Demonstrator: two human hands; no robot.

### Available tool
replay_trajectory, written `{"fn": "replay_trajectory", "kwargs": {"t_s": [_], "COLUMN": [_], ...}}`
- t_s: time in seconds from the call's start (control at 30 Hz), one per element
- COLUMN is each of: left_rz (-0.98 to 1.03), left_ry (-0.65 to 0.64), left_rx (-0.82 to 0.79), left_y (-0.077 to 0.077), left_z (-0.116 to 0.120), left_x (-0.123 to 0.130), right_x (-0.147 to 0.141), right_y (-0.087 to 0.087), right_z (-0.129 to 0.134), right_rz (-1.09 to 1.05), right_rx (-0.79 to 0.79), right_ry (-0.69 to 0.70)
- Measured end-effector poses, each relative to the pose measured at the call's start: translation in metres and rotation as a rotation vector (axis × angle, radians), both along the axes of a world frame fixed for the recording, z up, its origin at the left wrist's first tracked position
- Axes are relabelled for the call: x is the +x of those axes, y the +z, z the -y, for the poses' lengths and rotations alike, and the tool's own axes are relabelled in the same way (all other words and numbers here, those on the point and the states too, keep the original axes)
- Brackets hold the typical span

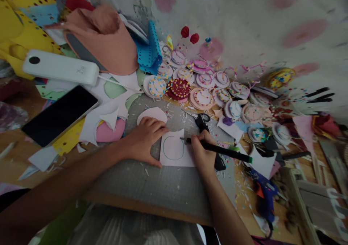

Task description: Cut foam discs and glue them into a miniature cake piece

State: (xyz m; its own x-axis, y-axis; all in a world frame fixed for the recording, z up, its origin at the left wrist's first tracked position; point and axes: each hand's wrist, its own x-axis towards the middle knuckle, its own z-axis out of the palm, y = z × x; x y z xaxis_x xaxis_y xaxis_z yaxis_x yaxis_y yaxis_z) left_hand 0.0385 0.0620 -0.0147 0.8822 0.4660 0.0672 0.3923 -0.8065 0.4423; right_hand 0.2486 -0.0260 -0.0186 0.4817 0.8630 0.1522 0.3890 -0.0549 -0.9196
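Note:
A light pink square of paper [173, 159] lies on the grey board [163, 187], with a green, nearly closed circle drawn on it. My right hand [203, 152] grips a black marker [225, 150] with a green end; its tip touches the paper at the circle's upper right. My left hand [144, 141] rests open, fingers spread, at the paper's left edge. Under its fingertips sits a rounded pink paper piece [153, 115]. Black-handled scissors [202, 121] lie just beyond my right hand, partly hidden by it.
Behind the board stand several small decorated paper hats [203, 98]. At left are a black phone [59, 114], a white power bank [62, 67], paper scraps and a peach-coloured bag [108, 45]. A blue glue gun [265, 190] lies at right, near a crate [304, 201].

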Motion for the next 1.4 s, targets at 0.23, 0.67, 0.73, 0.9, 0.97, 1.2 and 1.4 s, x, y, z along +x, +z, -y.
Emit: {"fn": "replay_trajectory", "kwargs": {"t_s": [0.23,0.67,0.73,0.9,0.97,1.2,1.4], "left_rz": [0.018,0.022,0.016,0.016,0.016,0.01,-0.091], "left_ry": [-0.004,-0.003,-0.004,0.0,-0.001,0.014,0.047], "left_rx": [0.01,-0.012,-0.012,-0.017,-0.021,-0.047,-0.075], "left_y": [-0.002,-0.002,-0.001,0.0,-0.001,0.0,0.011], "left_z": [0.001,0.0,0.0,0.0,0.0,-0.001,0.001], "left_x": [0.0,-0.001,-0.001,-0.001,-0.002,-0.004,-0.007], "right_x": [-0.015,-0.016,-0.017,-0.015,-0.013,-0.004,-0.002], "right_y": [0.0,-0.005,-0.006,-0.005,-0.005,-0.007,0.002], "right_z": [0.0,0.003,0.004,0.005,0.006,0.01,0.003], "right_rz": [0.01,0.021,0.036,0.079,0.087,0.074,0.009], "right_rx": [0.014,0.033,0.028,0.055,0.059,0.055,0.213], "right_ry": [0.03,0.07,0.091,0.033,0.006,-0.05,-0.157]}}
